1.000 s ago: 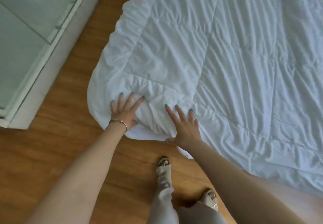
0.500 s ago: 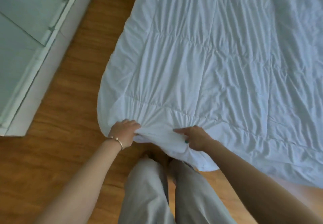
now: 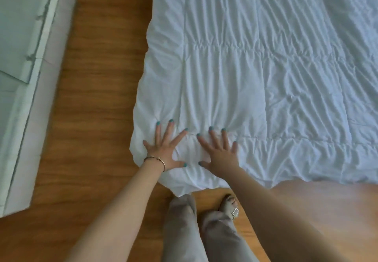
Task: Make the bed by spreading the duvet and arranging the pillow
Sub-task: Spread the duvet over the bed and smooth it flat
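A white quilted duvet (image 3: 255,73) lies spread over the bed and fills the upper right of the view, wrinkled in long folds. Its near left corner hangs over the bed's edge toward the floor. My left hand (image 3: 163,149), with a thin bracelet at the wrist, rests flat on that corner with fingers spread. Just to its right, my right hand (image 3: 219,151) also presses flat on the duvet, fingers apart. Neither hand grips the fabric. No pillow is in view.
Wooden floor (image 3: 92,98) runs along the left side and foot of the bed. A pale cabinet or wardrobe base (image 3: 22,77) stands at the far left. My legs in grey trousers and a sandalled foot (image 3: 231,206) stand at the bed's corner.
One second ago both hands lay flat on the corner; half a second ago they pinched the duvet's edge and pulled it. Now they lie flat again and the corner is smoother.
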